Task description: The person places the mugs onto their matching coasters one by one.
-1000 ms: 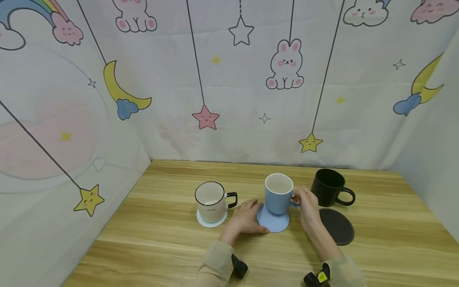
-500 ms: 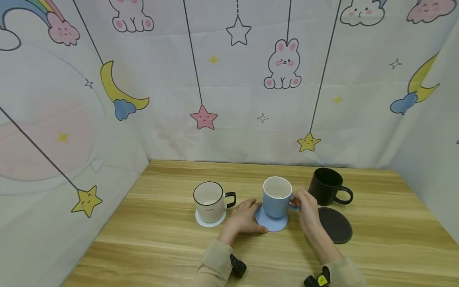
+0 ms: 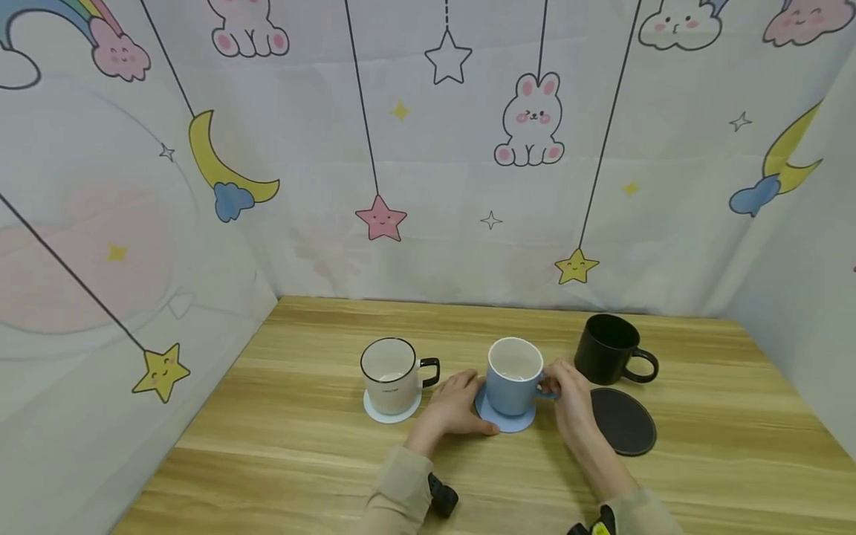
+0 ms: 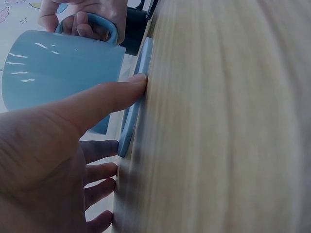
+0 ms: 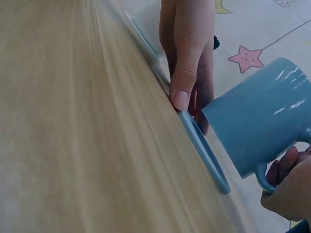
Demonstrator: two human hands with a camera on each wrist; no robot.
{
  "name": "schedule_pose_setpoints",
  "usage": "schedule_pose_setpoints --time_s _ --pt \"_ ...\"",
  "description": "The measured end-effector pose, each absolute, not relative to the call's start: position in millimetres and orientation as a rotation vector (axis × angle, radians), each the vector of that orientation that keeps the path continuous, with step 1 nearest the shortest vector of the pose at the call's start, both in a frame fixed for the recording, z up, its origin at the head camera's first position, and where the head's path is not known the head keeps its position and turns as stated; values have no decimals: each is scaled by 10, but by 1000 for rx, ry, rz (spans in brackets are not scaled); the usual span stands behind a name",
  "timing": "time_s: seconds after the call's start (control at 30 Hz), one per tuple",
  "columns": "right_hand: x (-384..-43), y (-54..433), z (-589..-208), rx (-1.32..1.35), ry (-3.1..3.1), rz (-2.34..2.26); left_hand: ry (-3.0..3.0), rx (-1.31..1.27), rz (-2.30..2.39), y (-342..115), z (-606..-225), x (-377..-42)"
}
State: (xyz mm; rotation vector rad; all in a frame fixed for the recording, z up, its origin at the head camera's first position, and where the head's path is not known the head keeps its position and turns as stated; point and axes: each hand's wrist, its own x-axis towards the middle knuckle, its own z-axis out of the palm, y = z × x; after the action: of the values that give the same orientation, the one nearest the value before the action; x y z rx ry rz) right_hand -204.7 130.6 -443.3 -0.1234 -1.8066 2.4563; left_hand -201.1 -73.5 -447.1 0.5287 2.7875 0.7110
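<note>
A blue mug with a white inside hangs close over a round blue coaster in the head view. My right hand grips the mug by its handle. In the right wrist view a narrow gap shows between the mug's base and the coaster. My left hand holds the coaster at its left edge, flat on the table. The left wrist view has that hand's thumb on the coaster's near edge and a fingertip at its side.
Left of my hands, a white mug with black rim and handle stands on a pale coaster. A black mug is at the back right, behind a black coaster. A printed cloth hangs behind the wooden table.
The blue mug has come down and slightly nearer over the blue coaster, my right hand moving with it. My left hand has stayed at the coaster.
</note>
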Motion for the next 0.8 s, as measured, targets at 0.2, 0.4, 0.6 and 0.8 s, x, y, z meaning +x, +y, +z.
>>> schedule_pose_setpoints --time_s 0.2,0.4,0.6,0.8 --pt "-2040 1287 -4461 -111 -1783 2458 2795 532 695 -729 -4454 -2014" --pt "-2036 1281 -4486 -87 -1806 2453 2796 523 680 -729 -4452 -2018" --pt "-2043 1263 -4504 -96 -1802 2460 2792 530 688 -734 -4457 -2021" --pt "-2042 1247 -4526 -110 -1802 2473 2803 543 676 -736 -4453 -2008"
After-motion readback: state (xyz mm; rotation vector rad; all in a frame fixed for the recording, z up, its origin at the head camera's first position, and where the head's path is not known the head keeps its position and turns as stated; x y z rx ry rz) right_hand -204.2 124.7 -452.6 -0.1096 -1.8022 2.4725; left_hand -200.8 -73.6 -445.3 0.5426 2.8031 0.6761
